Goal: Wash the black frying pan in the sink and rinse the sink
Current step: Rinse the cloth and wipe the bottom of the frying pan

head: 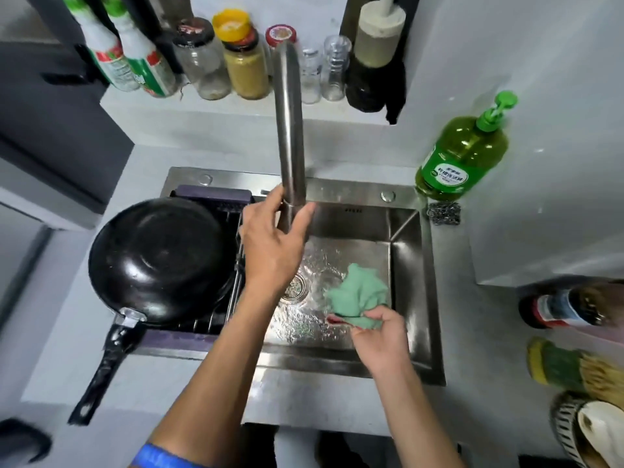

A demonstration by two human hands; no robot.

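The person stood at the steel sink [410, 298] with both arms reaching in. The left hand [270, 244] was wrapped around the lower end of the tall steel faucet [289, 130], thumb on one side and fingers curled round the other, over the basin. The right hand [378, 336] was down near the front right of the basin, pinching a crumpled green cloth [359, 295] that lay against the wet floor of the sink, just beside the drain [295, 287]. The two hands were well apart. Water shimmered across the bottom of the basin. The black frying pan [158, 258] sat upside down on a wire drying rack [233, 292] over the left part of the sink, its handle [104, 363] sticking out towards the front over the pale tabletop [57, 332]. At the back right corner of the sink stood a green pump bottle of dish soap [462, 153], with a steel scourer [444, 213] just beside it. Jars and bottles lined the shelf [236, 106] behind the faucet.
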